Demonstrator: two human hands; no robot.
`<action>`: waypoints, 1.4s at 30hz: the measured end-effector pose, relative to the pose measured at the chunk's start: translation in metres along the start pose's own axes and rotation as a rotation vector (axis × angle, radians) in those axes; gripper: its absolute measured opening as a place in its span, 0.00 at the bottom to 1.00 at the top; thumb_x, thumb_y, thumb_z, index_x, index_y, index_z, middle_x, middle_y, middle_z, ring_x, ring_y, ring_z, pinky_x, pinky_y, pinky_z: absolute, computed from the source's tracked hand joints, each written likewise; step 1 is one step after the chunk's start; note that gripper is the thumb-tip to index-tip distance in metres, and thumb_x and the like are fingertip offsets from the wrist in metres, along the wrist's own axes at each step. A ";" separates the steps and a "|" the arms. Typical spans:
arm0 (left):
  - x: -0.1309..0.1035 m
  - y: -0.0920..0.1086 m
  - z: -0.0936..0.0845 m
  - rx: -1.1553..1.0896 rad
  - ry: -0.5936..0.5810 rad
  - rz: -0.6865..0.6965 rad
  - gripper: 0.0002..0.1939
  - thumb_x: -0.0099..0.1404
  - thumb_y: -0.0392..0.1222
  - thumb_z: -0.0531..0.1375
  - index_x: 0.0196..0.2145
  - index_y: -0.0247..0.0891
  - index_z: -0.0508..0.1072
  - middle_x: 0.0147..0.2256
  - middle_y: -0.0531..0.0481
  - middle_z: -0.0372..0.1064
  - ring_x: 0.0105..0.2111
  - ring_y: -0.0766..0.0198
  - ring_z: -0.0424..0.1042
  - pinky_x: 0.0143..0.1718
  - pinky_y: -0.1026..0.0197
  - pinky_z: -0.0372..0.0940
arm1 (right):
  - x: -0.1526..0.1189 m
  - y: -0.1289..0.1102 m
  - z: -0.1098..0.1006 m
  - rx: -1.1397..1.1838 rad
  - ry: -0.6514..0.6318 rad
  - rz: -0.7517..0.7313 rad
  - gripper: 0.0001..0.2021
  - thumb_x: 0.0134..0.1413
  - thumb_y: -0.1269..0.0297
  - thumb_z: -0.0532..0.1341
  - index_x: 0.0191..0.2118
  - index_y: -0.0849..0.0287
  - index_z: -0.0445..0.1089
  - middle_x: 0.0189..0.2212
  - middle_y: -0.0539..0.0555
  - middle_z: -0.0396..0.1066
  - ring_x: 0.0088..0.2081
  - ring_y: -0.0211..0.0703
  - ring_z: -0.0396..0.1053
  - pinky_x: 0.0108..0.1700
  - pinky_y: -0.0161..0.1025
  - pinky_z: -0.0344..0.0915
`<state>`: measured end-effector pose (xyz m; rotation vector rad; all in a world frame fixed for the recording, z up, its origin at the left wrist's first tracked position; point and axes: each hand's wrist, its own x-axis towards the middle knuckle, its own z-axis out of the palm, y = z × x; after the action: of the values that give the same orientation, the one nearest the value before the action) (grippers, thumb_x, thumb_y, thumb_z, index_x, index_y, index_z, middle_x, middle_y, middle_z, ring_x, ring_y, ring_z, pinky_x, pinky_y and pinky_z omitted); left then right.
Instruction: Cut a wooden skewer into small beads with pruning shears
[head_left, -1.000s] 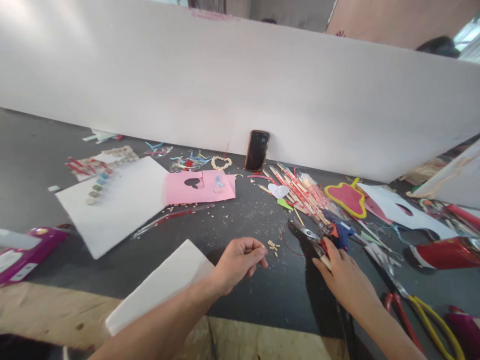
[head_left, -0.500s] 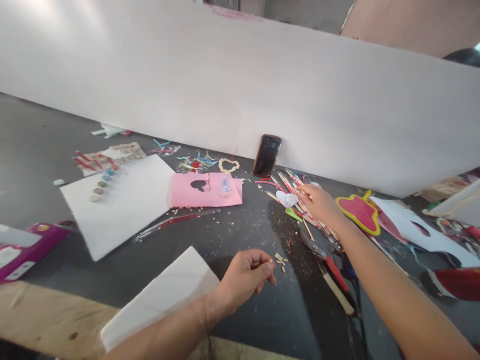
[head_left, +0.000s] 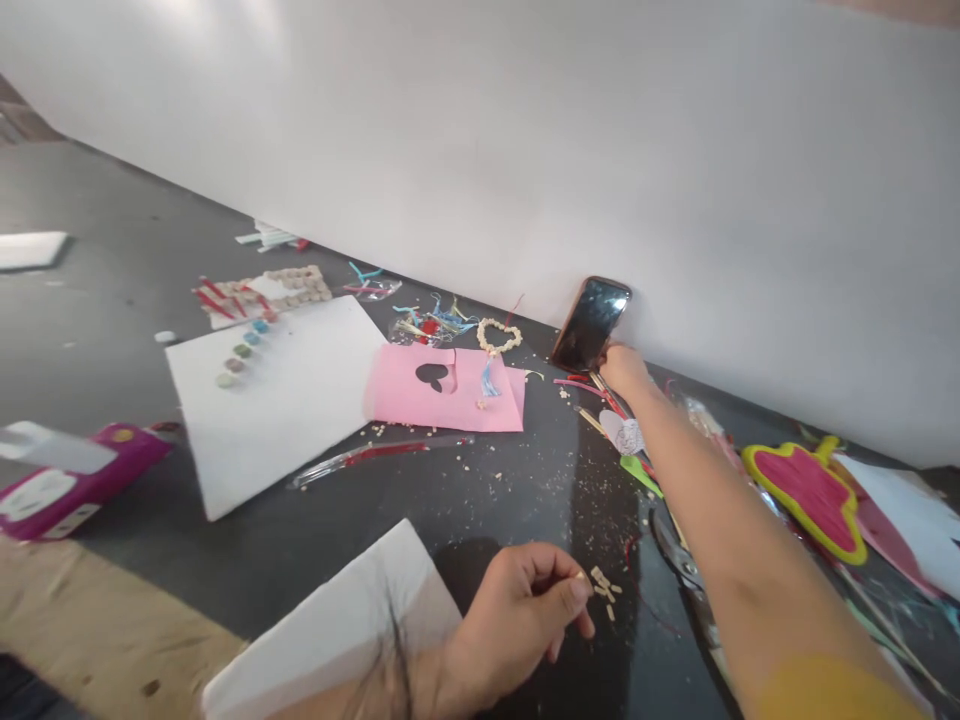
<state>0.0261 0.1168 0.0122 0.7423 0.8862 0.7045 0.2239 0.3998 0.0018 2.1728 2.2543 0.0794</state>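
My left hand (head_left: 529,615) is closed in a pinch low in the middle of the view. A small pale piece (head_left: 581,577) shows at its fingertips, too small to name. Just to its right, several short wooden bits (head_left: 604,588) lie on the dark table. At the foot of the white panel, my right hand (head_left: 624,370) has its fingers curled at the lower right edge of a phone (head_left: 592,322). The phone leans to the right, and part of those fingers is hidden. Below that hand are thin sticks (head_left: 592,420), a paper-wrapped roll (head_left: 628,435) and a green strip (head_left: 639,474).
A white board (head_left: 292,400) lies left, beside pink felt (head_left: 401,390) and a beaded heart (head_left: 498,337). A white slab (head_left: 337,620) sits by my left forearm. Pliers (head_left: 679,550) and a yellow-edged pink shape (head_left: 810,495) lie right. The white panel (head_left: 480,180) stands behind.
My right hand has moved from the sticks up and back to the phone. The phone now leans further right. My left hand keeps its pinch. The whole view has shifted and tilted.
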 end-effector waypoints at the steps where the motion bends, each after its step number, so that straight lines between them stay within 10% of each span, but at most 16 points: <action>1: 0.000 0.001 0.000 -0.017 0.012 -0.001 0.14 0.56 0.49 0.58 0.26 0.33 0.66 0.20 0.52 0.67 0.12 0.77 0.53 0.15 0.69 0.44 | 0.000 -0.001 0.001 -0.004 0.002 0.002 0.16 0.56 0.61 0.58 0.49 0.62 0.63 0.47 0.58 0.65 0.44 0.45 0.67 0.43 0.46 0.66; 10: 0.000 -0.001 -0.002 -0.089 0.037 0.023 0.15 0.57 0.50 0.58 0.30 0.33 0.67 0.21 0.53 0.66 0.14 0.77 0.52 0.16 0.70 0.45 | -0.056 0.005 -0.039 0.075 0.106 -0.091 0.10 0.60 0.65 0.53 0.43 0.61 0.67 0.43 0.56 0.68 0.45 0.45 0.66 0.46 0.46 0.62; 16: -0.003 -0.001 -0.002 -0.071 0.030 0.047 0.13 0.58 0.49 0.58 0.30 0.33 0.66 0.21 0.53 0.66 0.14 0.77 0.53 0.16 0.70 0.45 | -0.188 0.002 -0.071 0.261 -0.020 -0.200 0.09 0.58 0.62 0.52 0.34 0.55 0.68 0.28 0.48 0.72 0.30 0.39 0.69 0.33 0.35 0.62; 22: -0.006 -0.002 -0.002 -0.056 0.017 0.100 0.12 0.58 0.48 0.58 0.31 0.34 0.67 0.21 0.54 0.66 0.14 0.78 0.53 0.16 0.71 0.44 | -0.289 -0.015 -0.041 0.348 -0.155 -0.285 0.09 0.56 0.69 0.51 0.33 0.56 0.69 0.32 0.51 0.73 0.37 0.40 0.69 0.39 0.35 0.62; 42: -0.006 -0.012 -0.004 0.026 -0.017 0.183 0.15 0.56 0.50 0.59 0.31 0.34 0.67 0.22 0.53 0.66 0.14 0.77 0.53 0.15 0.71 0.45 | -0.326 -0.011 -0.021 0.377 0.090 -0.244 0.16 0.54 0.74 0.50 0.42 0.55 0.70 0.39 0.55 0.70 0.43 0.44 0.67 0.46 0.43 0.64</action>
<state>0.0229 0.1064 0.0037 0.8593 0.8198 0.8482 0.2238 0.0727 0.0130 2.0551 2.7585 -0.2768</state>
